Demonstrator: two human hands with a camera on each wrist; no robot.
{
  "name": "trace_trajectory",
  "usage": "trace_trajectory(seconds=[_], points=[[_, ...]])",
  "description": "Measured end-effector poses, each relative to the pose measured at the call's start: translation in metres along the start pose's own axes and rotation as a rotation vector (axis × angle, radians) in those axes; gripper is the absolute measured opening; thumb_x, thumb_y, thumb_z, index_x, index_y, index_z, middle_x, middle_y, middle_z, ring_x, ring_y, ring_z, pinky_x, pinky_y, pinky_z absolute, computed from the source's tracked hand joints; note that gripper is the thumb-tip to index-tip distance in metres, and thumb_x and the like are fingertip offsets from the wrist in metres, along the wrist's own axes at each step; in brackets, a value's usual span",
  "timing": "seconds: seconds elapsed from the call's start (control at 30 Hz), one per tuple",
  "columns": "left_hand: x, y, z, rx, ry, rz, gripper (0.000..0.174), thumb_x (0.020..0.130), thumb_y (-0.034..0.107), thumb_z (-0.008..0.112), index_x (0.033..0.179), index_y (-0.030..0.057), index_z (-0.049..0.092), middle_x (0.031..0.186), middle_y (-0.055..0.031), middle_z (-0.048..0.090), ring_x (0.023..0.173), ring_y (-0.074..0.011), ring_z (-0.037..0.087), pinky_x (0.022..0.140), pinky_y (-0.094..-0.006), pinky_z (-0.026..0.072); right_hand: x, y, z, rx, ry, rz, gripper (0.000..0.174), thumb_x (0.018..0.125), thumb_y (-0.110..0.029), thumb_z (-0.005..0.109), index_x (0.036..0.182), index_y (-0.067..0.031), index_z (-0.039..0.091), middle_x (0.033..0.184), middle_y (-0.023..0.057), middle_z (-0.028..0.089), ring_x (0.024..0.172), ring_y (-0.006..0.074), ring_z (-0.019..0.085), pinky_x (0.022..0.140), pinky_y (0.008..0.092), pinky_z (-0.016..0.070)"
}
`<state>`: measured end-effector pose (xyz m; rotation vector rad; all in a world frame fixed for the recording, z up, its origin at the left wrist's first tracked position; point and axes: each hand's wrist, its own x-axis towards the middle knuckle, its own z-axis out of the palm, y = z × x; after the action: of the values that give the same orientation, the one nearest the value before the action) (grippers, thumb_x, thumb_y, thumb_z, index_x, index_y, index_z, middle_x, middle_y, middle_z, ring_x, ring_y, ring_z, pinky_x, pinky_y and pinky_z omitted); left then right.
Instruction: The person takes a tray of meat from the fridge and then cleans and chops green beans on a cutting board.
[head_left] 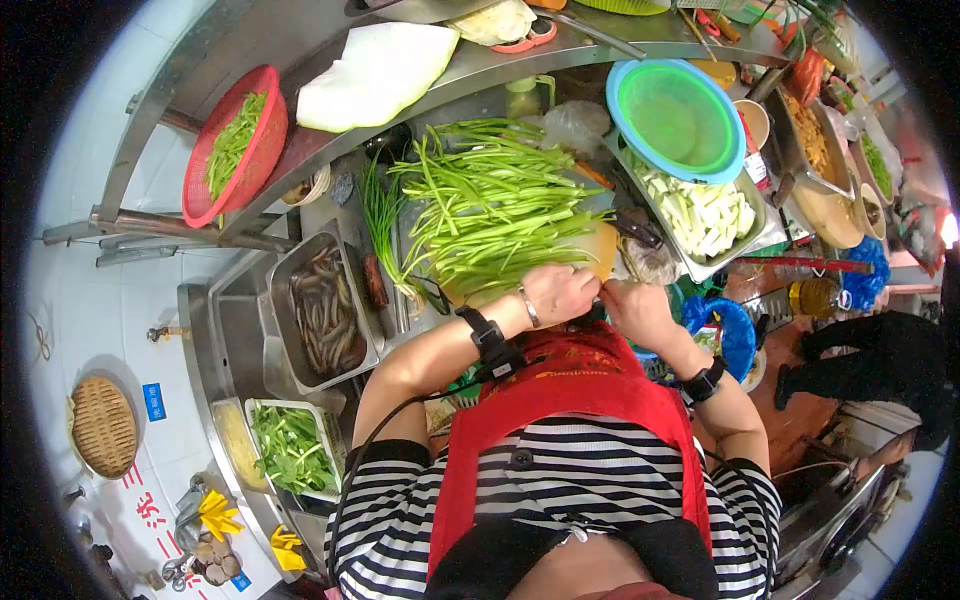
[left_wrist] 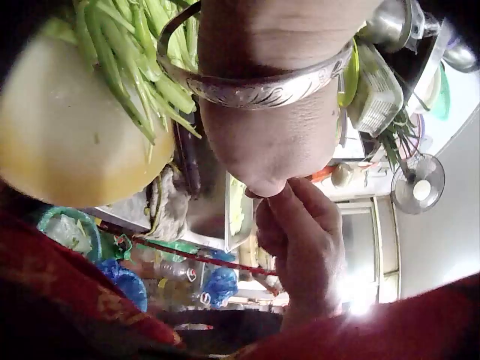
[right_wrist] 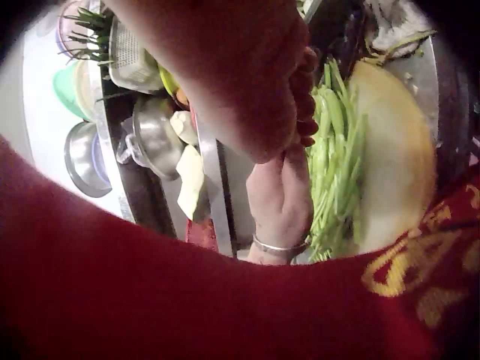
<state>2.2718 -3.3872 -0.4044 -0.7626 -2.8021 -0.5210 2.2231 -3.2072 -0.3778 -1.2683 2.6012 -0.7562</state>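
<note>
My left hand (head_left: 560,294), with a silver bangle (left_wrist: 247,91) at its wrist, is held close in front of the red apron (head_left: 560,375). My right hand (head_left: 640,312) meets it there, fingers bent and fingertips against the left hand's. I cannot tell whether anything small is pinched between them. Just beyond the hands, a thick pile of green stalks (head_left: 500,205) covers most of a round cutting board (left_wrist: 82,161), whose pale near edge shows. A long dark object (head_left: 638,230) and a crumpled cloth (left_wrist: 171,206) lie to the board's right.
A metal tray of pale cut pieces (head_left: 705,215) stands right of the board, a blue-rimmed green basin (head_left: 675,120) over its far end. Spring onions (head_left: 385,225) lie to the left, beside a metal pan of dark slender items (head_left: 325,310). A shelf (head_left: 480,60) runs above the far side.
</note>
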Motion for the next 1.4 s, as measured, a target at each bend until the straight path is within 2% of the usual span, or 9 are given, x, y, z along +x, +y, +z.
trace_trajectory(seconds=[0.17,0.2,0.37,0.57,0.83,0.97,1.1,1.27,1.4], points=[[-0.014,0.007,0.021,0.142,-0.029,0.049,0.013,0.074,0.021,0.056,0.063,0.014,0.054,0.068,-0.0036,0.053,0.056,-0.0202,0.058,0.044,-0.0342,0.047,-0.008,0.004,0.011,-0.146,-0.116,-0.08,0.021,0.075,-0.023,0.054,0.06,-0.009,0.057,0.054,0.0132,0.057,0.049,0.0315,0.058,0.045,0.0423,0.0456],[-0.007,0.012,0.015,0.153,-0.178,-0.297,0.01,0.074,0.021,0.055,0.068,0.0139,0.056,0.069,-0.0024,0.054,0.055,-0.0192,0.058,0.042,-0.0326,0.0463,-0.011,0.011,0.009,-0.175,-0.137,-0.092,0.022,0.075,-0.024,0.054,0.059,-0.0092,0.058,0.054,0.0132,0.058,0.049,0.0315,0.058,0.045,0.0421,0.0457],[-0.005,-0.063,0.011,0.212,-0.044,-0.416,0.021,0.083,0.022,0.052,0.095,0.007,0.059,0.099,-0.0105,0.059,0.098,-0.0259,0.054,0.083,-0.0398,0.045,-0.046,0.074,0.004,-0.421,-0.517,0.126,0.02,0.077,-0.026,0.054,0.074,-0.0095,0.065,0.07,0.0132,0.064,0.067,0.0308,0.064,0.06,0.0411,0.0506],[-0.04,-0.142,-0.009,0.307,0.593,-0.857,0.028,0.079,0.014,0.057,0.105,0.0034,0.056,0.107,-0.0171,0.055,0.1,-0.0315,0.052,0.085,-0.0419,0.0431,-0.011,0.098,0.01,-0.199,-0.264,0.101,0.023,0.077,-0.024,0.059,0.093,-0.0074,0.063,0.089,0.0161,0.062,0.082,0.0327,0.061,0.072,0.0428,0.0494],[-0.087,-0.204,-0.03,0.077,0.797,-1.384,0.038,0.075,0.016,0.061,0.109,0.0023,0.055,0.105,-0.0215,0.056,0.099,-0.0356,0.053,0.085,-0.0433,0.0433,0.161,0.081,0.06,0.015,0.109,0.045,0.028,0.08,-0.021,0.058,0.104,-0.0062,0.06,0.096,0.0177,0.061,0.084,0.0356,0.06,0.074,0.0433,0.0491],[-0.097,-0.216,-0.035,-0.91,0.912,-1.786,0.046,0.074,0.016,0.067,0.113,-0.0038,0.052,0.076,-0.0151,0.061,0.063,-0.0275,0.059,0.06,-0.0353,0.0497,0.215,0.076,0.086,-0.007,0.003,0.183,0.032,0.082,-0.022,0.059,0.109,-0.005,0.058,0.1,0.018,0.062,0.09,0.0347,0.06,0.077,0.0424,0.0491],[-0.094,-0.205,-0.035,-0.729,0.695,-1.643,0.02,0.077,0.018,0.067,0.088,0.0033,0.058,0.055,-0.0021,0.046,0.039,-0.0126,0.04,0.033,-0.0274,0.0298,0.236,0.079,0.107,0.021,-0.179,0.306,0.035,0.081,-0.025,0.061,0.109,-0.0032,0.058,0.1,0.0199,0.062,0.09,0.0347,0.06,0.077,0.042,0.0492],[-0.086,-0.193,-0.02,-0.861,0.683,-1.654,0.026,0.074,0.019,0.065,0.091,-0.0014,0.064,0.065,-0.0072,0.06,0.046,-0.0145,0.052,0.039,-0.0302,0.0358,0.228,0.083,0.11,0.162,-0.115,0.36,0.036,0.08,-0.026,0.061,0.105,-0.0001,0.059,0.097,0.0211,0.063,0.086,0.0348,0.061,0.073,0.0415,0.0495],[-0.059,-0.157,-0.016,-1.233,0.783,-1.581,0.015,0.078,0.017,0.061,0.088,0.006,0.058,0.059,-0.0006,0.051,0.04,-0.0088,0.041,0.035,-0.0242,0.0334,0.233,0.09,0.131,0.155,-0.047,0.37,0.051,0.077,-0.035,0.062,0.11,0.0028,0.054,0.093,0.0235,0.063,0.084,0.0377,0.061,0.074,0.0427,0.0499]])
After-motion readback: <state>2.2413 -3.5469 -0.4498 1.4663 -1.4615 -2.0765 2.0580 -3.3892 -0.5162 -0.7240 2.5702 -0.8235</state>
